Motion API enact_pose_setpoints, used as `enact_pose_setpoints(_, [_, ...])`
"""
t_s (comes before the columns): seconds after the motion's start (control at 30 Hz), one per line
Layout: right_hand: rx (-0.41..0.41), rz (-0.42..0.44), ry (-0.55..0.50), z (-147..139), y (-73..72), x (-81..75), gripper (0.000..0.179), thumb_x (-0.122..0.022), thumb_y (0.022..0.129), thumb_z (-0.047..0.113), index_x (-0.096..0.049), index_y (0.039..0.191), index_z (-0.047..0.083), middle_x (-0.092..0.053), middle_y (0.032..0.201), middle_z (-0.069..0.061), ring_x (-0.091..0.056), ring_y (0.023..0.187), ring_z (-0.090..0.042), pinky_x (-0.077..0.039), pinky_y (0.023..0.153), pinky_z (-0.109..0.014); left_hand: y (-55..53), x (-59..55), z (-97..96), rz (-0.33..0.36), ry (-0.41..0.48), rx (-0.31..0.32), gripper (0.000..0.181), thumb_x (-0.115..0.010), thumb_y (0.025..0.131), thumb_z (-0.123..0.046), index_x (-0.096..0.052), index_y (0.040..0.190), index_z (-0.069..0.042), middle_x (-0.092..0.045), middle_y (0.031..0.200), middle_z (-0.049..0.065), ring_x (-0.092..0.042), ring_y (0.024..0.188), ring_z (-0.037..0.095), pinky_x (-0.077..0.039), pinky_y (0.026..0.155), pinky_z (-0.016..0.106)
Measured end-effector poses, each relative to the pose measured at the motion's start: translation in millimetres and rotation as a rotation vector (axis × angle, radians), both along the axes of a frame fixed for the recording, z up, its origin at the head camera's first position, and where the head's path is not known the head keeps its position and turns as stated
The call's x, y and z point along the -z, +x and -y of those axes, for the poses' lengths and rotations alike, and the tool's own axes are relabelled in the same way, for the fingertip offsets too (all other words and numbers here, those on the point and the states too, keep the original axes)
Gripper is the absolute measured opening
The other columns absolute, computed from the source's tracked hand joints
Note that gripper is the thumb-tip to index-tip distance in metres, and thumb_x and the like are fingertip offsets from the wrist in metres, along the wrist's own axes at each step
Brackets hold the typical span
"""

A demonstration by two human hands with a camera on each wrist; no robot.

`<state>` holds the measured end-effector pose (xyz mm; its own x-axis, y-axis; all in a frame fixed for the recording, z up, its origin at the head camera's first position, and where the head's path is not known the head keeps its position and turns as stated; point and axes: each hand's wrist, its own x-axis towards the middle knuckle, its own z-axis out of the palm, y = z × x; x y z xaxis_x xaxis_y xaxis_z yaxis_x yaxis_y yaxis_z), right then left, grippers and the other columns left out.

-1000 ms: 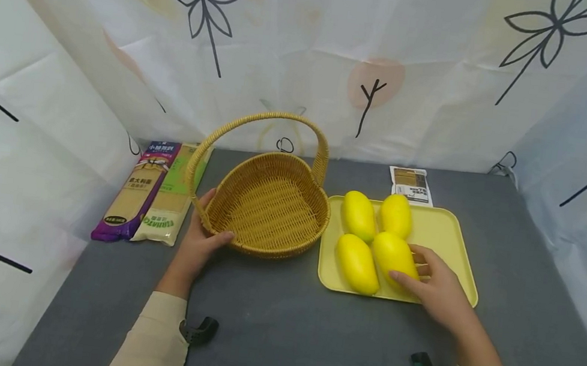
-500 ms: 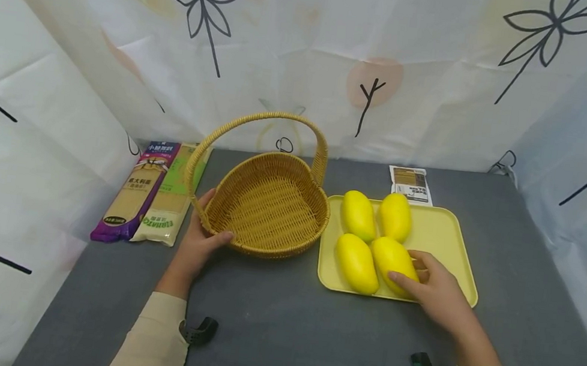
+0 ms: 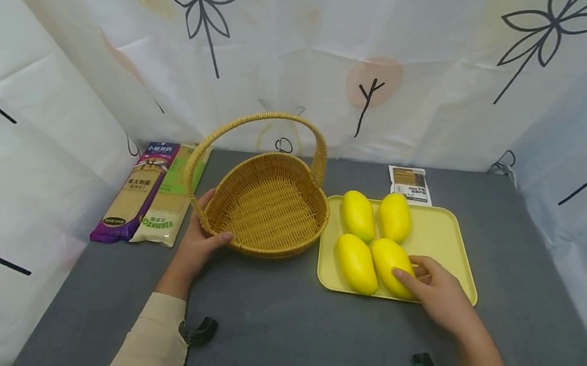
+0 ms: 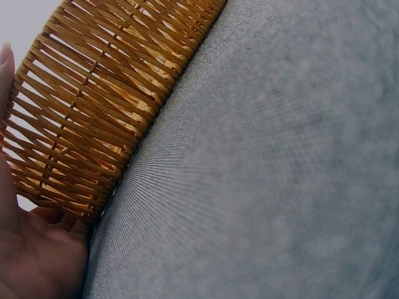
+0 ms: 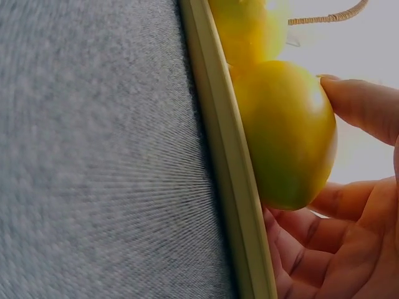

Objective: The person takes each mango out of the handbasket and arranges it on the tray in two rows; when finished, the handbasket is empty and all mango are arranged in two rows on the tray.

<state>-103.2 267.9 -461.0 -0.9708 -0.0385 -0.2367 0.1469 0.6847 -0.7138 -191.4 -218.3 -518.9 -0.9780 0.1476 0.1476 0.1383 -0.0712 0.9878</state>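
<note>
My left hand grips the left side of a round wicker basket, thumb over the near rim and fingers along the outer wall. In the left wrist view the woven wall stands on the cloth beside the palm. My right hand has its thumb and curled fingers round the right side of a yellow mango, the front right one of several on a yellow tray. From the right wrist, the thumb tip lies at the upper edge of that mango, fingers below it at the tray's rim.
Left of the basket lie two pasta packs, one purple and one green. A small white and brown packet lies behind the tray. A grey cloth covers the table, with printed curtains around it.
The mango at my right hand has moved down and toward me on the tray, beside the front left one. My right hand has shifted slightly with it. My left hand and the basket stay put.
</note>
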Motion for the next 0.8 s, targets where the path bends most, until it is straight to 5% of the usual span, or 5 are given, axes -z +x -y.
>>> enact_pose_setpoints(0.8, [0.037,0.04,-0.006,-5.9,1.4,-0.3,0.08,-0.058,0.111,0.057,-0.048,0.156,-0.008,-0.064,0.132,-0.031,-0.063,0.114,-0.043,-0.053,0.088,-0.056,-4.4,6.0,-0.2,-0.005,-0.001,0.014,0.097,-0.069,0.101,0.011,-0.02,0.175,-0.029,-0.022,0.175,0.003,-0.032,0.156,0.034,-0.042,0.111,0.027])
